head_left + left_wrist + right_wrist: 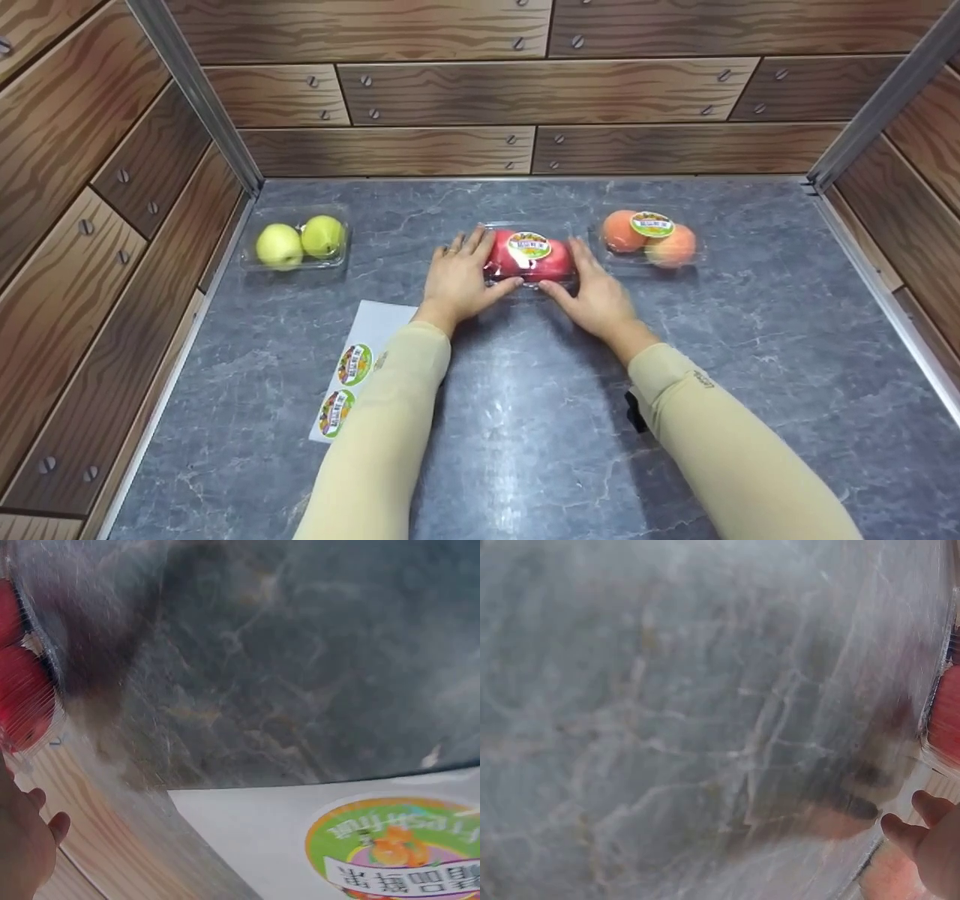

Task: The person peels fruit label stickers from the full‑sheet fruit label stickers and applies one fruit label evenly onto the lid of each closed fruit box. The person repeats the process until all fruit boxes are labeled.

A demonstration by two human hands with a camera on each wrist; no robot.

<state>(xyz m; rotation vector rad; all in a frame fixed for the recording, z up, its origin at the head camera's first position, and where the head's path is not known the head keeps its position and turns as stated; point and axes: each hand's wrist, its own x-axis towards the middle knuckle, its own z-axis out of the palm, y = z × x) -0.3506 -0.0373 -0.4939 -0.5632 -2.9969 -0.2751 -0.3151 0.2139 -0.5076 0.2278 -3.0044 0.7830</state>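
Note:
A clear plastic box (498,283) of red apples (553,264) lies in the middle of the table, a round fruit sticker (529,245) on its lid. My left hand (459,281) holds the box's left end, thumb along the near edge and fingers at the side. At the right end my right hand (600,296) holds it the same way, its thumb also at the near edge. In the left wrist view the red apples (26,697) show at the far left, above the fingertips; in the right wrist view, a red apple (946,716) shows at the right edge.
A clear box of green fruit (322,236) sits at the back left, without a visible sticker. To the right is a box of peach-coloured fruit (671,246) with a sticker on top. A sheet of stickers (386,319) lies partly under the left sleeve. Wood-patterned walls (442,154) enclose the table.

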